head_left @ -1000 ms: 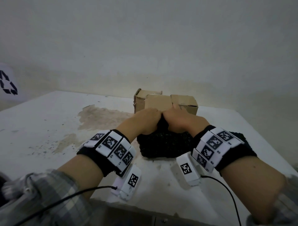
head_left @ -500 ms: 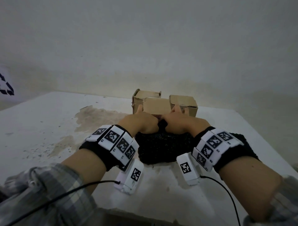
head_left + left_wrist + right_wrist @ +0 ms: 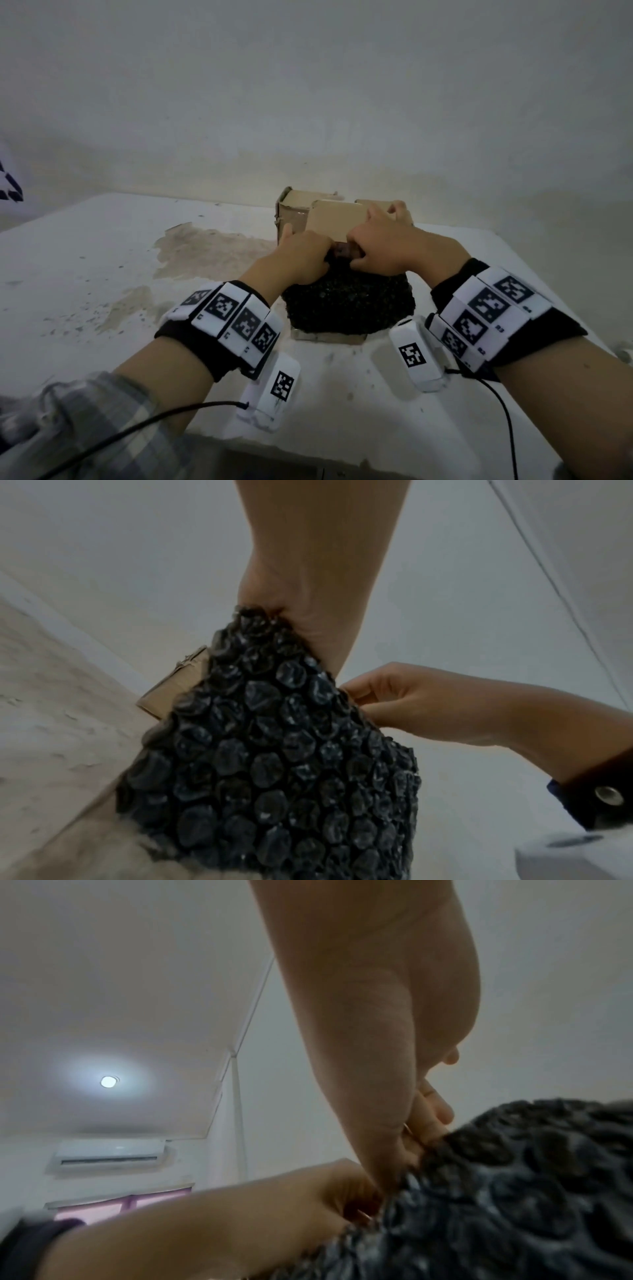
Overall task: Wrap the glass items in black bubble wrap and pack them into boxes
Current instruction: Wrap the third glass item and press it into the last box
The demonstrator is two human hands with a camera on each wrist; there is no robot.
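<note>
Head view: left hand (image 3: pixel 301 255) and right hand (image 3: pixel 380 245), fingers curled, pinch the top of a black bubble-wrap bundle (image 3: pixel 347 303) standing on the desk (image 3: pixel 102 274), before cardboard boxes (image 3: pixel 337 219).
Left wrist view: bubble-wrap bundle (image 3: pixel 274 750) fills the centre, gathered top gripped.
Right wrist view: fingers (image 3: pixel 428 1112) curl into the wrap.

Plaid sleeves (image 3: pixel 78 421), black wristbands (image 3: pixel 191 346) with white tag blocks (image 3: pixel 236 317), cables (image 3: pixel 137 428)

No readable words or brands are showing; small characters beside the square black-and-white codes on the wrist bands (image 3: pixel 227 320) are staying too blurred to read, and a black arrow sign (image 3: pixel 8 185) is peeking in at the left edge
</note>
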